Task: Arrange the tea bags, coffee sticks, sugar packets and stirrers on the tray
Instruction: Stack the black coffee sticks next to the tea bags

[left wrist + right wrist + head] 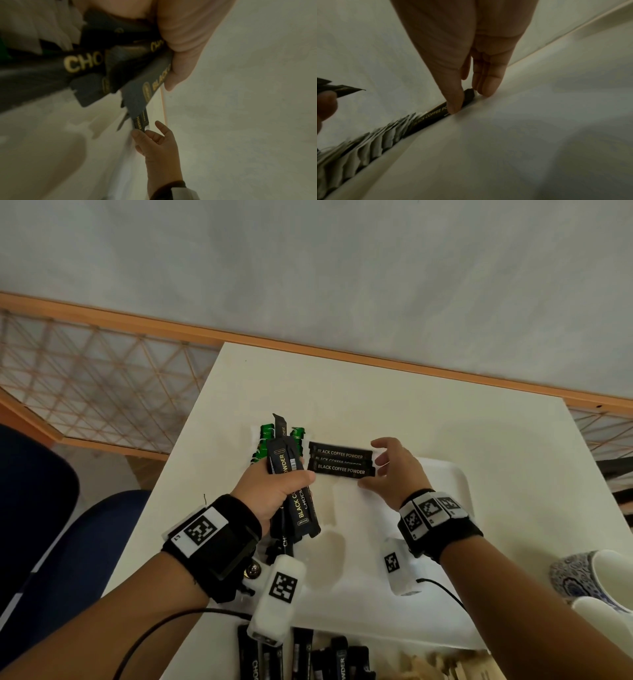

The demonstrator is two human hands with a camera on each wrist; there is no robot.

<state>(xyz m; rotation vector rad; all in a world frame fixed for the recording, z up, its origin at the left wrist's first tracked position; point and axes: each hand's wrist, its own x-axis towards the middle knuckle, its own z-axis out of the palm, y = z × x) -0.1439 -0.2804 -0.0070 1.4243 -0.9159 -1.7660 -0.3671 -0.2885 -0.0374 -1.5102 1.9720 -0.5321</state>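
Observation:
A white tray (448,474) lies on the white table. Three black coffee sticks (340,462) lie side by side across the tray's far part. My right hand (377,463) touches their right ends, its thumb (453,102) against the nearest stick (428,119) and its straight fingers (486,86) at the tips. My left hand (291,475) grips a bundle of black coffee sticks (301,508) upright above the tray's left side; the bundle (96,65) fills the left wrist view. Green tea bags (264,440) show behind that hand.
More black coffee sticks (301,655) and wooden stirrers (445,666) lie at the table's near edge. Patterned cups (589,573) stand at the right. A blue chair (68,542) is on the left, and an orange-framed lattice rail (102,378) runs behind the table.

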